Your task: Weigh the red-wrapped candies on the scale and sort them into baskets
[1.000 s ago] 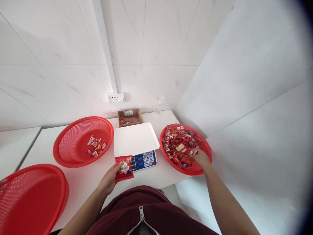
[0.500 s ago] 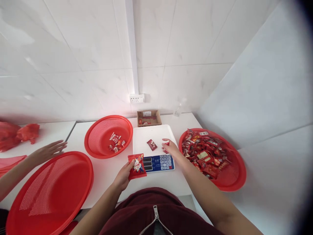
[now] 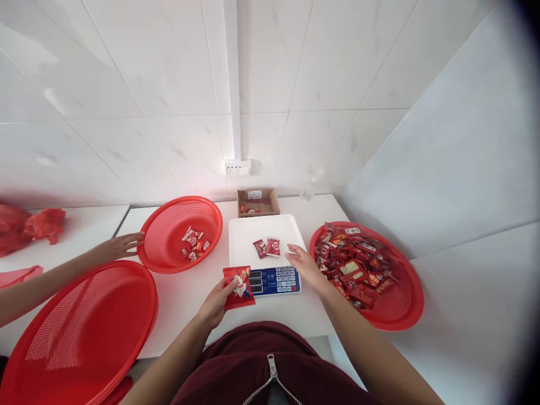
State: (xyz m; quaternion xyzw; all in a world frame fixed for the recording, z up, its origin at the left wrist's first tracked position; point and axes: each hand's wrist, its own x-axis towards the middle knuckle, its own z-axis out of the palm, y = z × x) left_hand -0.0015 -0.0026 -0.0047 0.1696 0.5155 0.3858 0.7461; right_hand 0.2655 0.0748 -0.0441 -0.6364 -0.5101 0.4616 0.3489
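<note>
My left hand (image 3: pixel 215 301) grips a red printed packet (image 3: pixel 239 287) in front of the scale's left corner. Above the right part of the digital scale (image 3: pixel 248 230), my right hand (image 3: pixel 304 263) has its fingers apart and holds nothing. Two small wrapped snacks lie on the white pan: a dark red packet (image 3: pixel 259 248) and, touching it on the right, a brighter red and white packet (image 3: pixel 273 246). The packet in my left hand covers part of the blue keypad panel (image 3: pixel 276 280).
A red basket (image 3: pixel 415 315) heaped with packets stands right. Another red basket (image 3: pixel 152 225) holds several snacks; a co-worker's hand (image 3: pixel 129 243) touches its rim. A large red basket (image 3: pixel 147 326) sits front left. Behind the scale are a cardboard box (image 3: pixel 276 208) and a clear bottle (image 3: pixel 309 190).
My right hand has let go of the red and white packet, which now lies on the scale pan. The co-worker's hand has moved right to the back basket, which has shifted slightly left.
</note>
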